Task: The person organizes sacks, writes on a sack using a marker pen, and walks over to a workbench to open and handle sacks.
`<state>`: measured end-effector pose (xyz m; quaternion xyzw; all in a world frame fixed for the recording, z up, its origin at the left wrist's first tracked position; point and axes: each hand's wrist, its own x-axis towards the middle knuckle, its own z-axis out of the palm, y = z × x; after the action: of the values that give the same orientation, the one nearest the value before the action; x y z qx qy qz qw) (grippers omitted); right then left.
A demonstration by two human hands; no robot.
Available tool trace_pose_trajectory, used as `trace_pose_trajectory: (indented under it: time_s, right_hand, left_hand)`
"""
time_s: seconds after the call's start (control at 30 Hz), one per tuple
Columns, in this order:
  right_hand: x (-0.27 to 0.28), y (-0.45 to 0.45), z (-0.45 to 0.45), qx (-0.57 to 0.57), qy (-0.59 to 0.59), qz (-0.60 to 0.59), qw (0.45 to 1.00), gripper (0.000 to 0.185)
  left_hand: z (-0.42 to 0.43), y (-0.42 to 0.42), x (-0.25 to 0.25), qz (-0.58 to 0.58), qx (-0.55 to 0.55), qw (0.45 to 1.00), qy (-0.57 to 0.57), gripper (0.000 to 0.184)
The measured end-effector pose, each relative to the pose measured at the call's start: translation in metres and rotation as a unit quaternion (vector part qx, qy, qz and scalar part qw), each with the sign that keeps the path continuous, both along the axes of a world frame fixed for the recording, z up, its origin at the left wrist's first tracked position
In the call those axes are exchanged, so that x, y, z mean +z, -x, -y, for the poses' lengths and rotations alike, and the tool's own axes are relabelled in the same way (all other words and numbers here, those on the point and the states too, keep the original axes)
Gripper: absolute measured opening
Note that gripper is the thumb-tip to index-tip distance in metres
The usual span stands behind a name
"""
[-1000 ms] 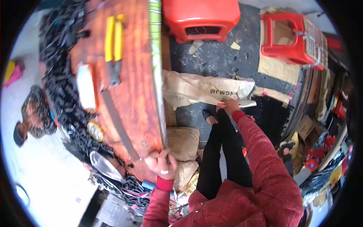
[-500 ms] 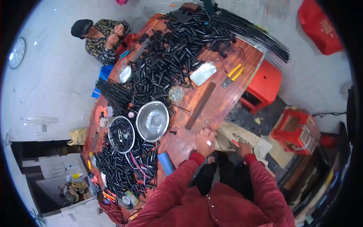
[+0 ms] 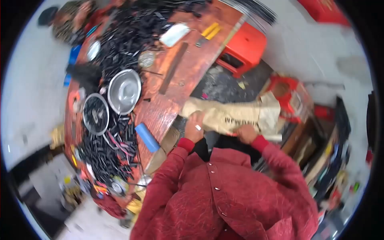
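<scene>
A brown paper sack with dark printed letters stretches sideways in front of my body, beside the table's near edge. My left hand grips its left end, close to the table corner; a small white patch shows on that hand. Lower on the sack's right part, my right hand is closed on its near edge. The fingertips of both hands are partly hidden against the paper. Blur softens much of the view.
The red-brown table carries many black tubes, a steel bowl, a basin of small black parts, a blue roll and yellow-handled pliers. Red stools stand at right. Another person sits across.
The view has swung right and down, so the table shifts up-left. Both hands have lifted the paper sack from below the table edge, and it is now spread out between them.
</scene>
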<state>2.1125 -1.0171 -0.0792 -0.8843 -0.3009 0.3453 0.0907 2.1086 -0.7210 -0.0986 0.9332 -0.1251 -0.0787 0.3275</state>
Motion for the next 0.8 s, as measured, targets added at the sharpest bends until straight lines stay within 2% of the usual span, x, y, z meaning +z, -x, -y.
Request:
trace_pose_trajectory:
  time_s: [0.03, 0.07, 0.1, 0.13, 0.17, 0.2, 0.23, 0.27, 0.3, 0.33, 0.4, 0.47, 0.57, 0.63, 0.7, 0.77, 0.8]
  right_hand:
    - [-0.001, 0.004, 0.006, 0.003, -0.072, 0.016, 0.997, 0.007]
    - [0.014, 0.002, 0.007, 0.021, -0.036, 0.001, 0.999, 0.005]
    - [0.013, 0.007, 0.021, 0.034, -0.091, 0.026, 0.995, 0.006]
    - [0.009, 0.008, 0.032, 0.015, -0.176, 0.037, 0.984, 0.007]
    - [0.013, 0.001, 0.045, 0.093, -0.129, 0.022, 0.987, 0.020]
    - [0.016, 0.001, 0.050, 0.084, -0.122, 0.027, 0.989, 0.023]
    - [0.018, -0.008, 0.053, 0.075, -0.092, -0.006, 0.993, 0.022]
    - [0.021, -0.014, 0.060, 0.076, -0.121, 0.015, 0.990, 0.021]
    - [0.001, -0.021, 0.074, 0.091, -0.122, 0.015, 0.988, 0.022]
    - [0.012, -0.036, 0.070, 0.108, -0.191, 0.015, 0.976, 0.018]
    - [0.020, -0.076, 0.053, 0.132, -0.186, 0.001, 0.974, 0.014]
    - [0.029, -0.104, 0.049, 0.159, -0.150, -0.015, 0.976, 0.016]
    - [0.001, -0.153, 0.033, 0.194, -0.222, 0.059, 0.954, 0.016]
    - [0.019, -0.174, 0.001, 0.247, -0.196, 0.069, 0.946, 0.019]
    - [0.023, -0.185, -0.025, 0.280, -0.222, 0.152, 0.922, 0.028]
    - [0.038, -0.182, -0.053, 0.237, -0.228, 0.211, 0.921, 0.031]
    - [0.041, -0.180, -0.060, 0.212, -0.233, 0.241, 0.918, 0.032]
  left_hand:
    - [0.008, -0.002, -0.005, 0.029, -0.017, 0.999, -0.031, 0.072]
    - [0.017, 0.001, -0.013, -0.006, -0.036, 0.998, -0.054, 0.048]
    - [0.026, 0.006, -0.038, -0.045, 0.023, 0.996, 0.073, 0.035]
    - [0.044, 0.033, -0.102, 0.023, 0.092, 0.982, 0.163, 0.027]
    - [0.042, 0.040, -0.107, -0.093, 0.071, 0.989, 0.088, 0.028]
    - [0.048, 0.054, -0.138, -0.144, 0.093, 0.985, 0.017, 0.037]
    - [0.050, 0.054, -0.134, -0.167, 0.085, 0.982, 0.001, 0.044]
    - [0.057, 0.053, -0.131, -0.155, -0.008, 0.981, -0.112, 0.049]
    - [0.061, 0.055, -0.117, -0.185, 0.001, 0.976, -0.117, 0.053]
    - [0.066, 0.059, -0.105, -0.189, 0.006, 0.971, -0.144, 0.054]
    - [0.059, 0.057, -0.069, -0.199, 0.040, 0.964, -0.169, 0.051]
    - [0.066, 0.068, -0.036, -0.213, 0.108, 0.958, -0.156, 0.044]
    - [0.075, 0.087, -0.067, -0.169, 0.247, 0.949, -0.104, 0.046]
    - [0.076, 0.091, -0.070, -0.186, 0.310, 0.931, -0.054, 0.047]
    - [0.079, 0.087, -0.060, -0.208, 0.363, 0.908, -0.011, 0.052]
    - [0.079, 0.075, -0.044, -0.237, 0.411, 0.880, 0.005, 0.051]
    - [0.071, 0.065, -0.020, -0.285, 0.409, 0.867, 0.006, 0.054]
